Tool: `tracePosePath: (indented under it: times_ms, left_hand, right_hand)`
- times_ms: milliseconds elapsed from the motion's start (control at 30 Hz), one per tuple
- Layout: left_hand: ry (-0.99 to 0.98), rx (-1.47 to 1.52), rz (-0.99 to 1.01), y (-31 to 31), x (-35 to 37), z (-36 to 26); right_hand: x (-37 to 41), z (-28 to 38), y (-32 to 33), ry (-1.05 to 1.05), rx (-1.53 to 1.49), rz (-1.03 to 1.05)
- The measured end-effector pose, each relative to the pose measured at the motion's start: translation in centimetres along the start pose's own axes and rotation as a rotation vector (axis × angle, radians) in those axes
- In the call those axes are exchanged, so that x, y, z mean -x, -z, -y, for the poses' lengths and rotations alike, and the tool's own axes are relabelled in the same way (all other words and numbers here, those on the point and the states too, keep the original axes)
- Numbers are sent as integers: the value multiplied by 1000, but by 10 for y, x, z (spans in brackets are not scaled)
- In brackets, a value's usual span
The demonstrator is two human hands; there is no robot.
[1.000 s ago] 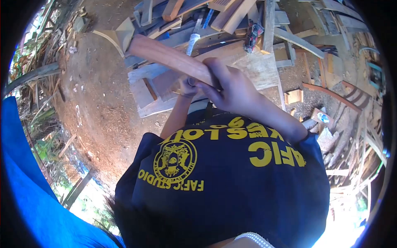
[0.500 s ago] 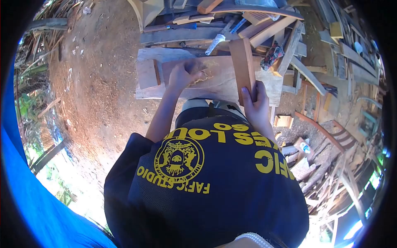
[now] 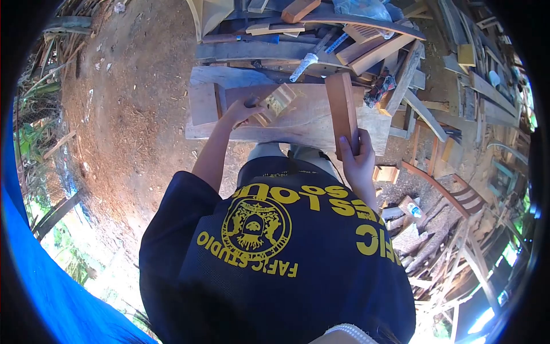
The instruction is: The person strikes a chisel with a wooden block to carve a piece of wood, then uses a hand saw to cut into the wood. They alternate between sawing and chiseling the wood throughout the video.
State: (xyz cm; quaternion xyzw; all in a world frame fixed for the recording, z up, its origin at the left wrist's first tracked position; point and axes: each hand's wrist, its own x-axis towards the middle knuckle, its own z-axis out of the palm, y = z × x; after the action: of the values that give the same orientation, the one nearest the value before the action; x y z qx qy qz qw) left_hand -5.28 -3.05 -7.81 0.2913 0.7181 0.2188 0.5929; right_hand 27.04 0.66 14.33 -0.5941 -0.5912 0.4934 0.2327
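Note:
My left hand (image 3: 243,112) is closed on the near end of a small wooden block (image 3: 278,105), whose pale, mottled face is tilted up. I cannot make out its exact kind. Beneath it, a flat brown board (image 3: 309,106) lies on a pale wooden bench top (image 3: 375,123). In my right hand (image 3: 359,156) is the lower end of a reddish-brown wooden plank (image 3: 341,106), the thumb along its face and its far end pointing away from me. Left of the left hand, another brown wood piece (image 3: 204,104) sits on the bench.
Past the bench lie stacked timber pieces (image 3: 381,53), a tool with a white-wrapped handle (image 3: 303,67) and a clear plastic bag (image 3: 361,8). To the right, a reddish slatted wooden frame (image 3: 444,186) rests among scrap wood (image 3: 429,241). Bare brown ground (image 3: 126,103) spreads at left.
The left hand, earlier over curly shavings on the board, now has the small block lifted and tilted in it. The plank in the right hand has shifted slightly toward me.

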Motion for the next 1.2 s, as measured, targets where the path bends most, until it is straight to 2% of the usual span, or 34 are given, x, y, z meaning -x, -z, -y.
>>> tracePosePath:
  times_ms: [133,200,333,400,533,600,633,700,933,1000,1033,1100,1167,1200]
  left_hand:
    - [50,78,52,-2,-1,2]
    - [76,49,127,-2,1,-3]
    - [101,-3,138,-4,13,-16]
    - [199,-59,148,-7,14,-16]
    - [146,-190,135,-7,9,6]
    - [-138,-420,-82,-9,4,15]
    - [-139,-423,-78,-10,3,12]
    - [-196,-477,-217,-16,1,3]
    - [-123,-530,-344,-25,-5,-25]
    - [-204,-519,-485,-32,4,-34]
    - [-206,-517,-484,-34,11,-42]
    - [-444,-487,-282,-42,30,-57]
    - [-561,-597,-73,-55,54,-85]
    - [-695,-613,40,-63,59,-93]
  right_hand:
    - [-3,-3,-8,-27,14,-20]
    - [-5,-3,-13,-35,38,-34]
    - [-5,-7,-25,-112,-4,-39]
    - [-4,-15,-32,-128,-41,-49]
    - [-2,-22,-39,-183,9,-37]
    - [-3,-24,-42,-224,28,-30]
    - [-3,-27,-44,-199,39,-47]
    - [-2,-31,-47,-180,52,-64]
    - [6,-33,-52,-159,20,-101]
    - [10,-33,-51,-159,39,-107]
    - [12,-37,-52,-159,1,-123]
    - [16,-52,-53,-158,-34,-134]
    - [17,-73,-53,-100,57,-246]
    - [18,-69,-51,-94,59,-238]
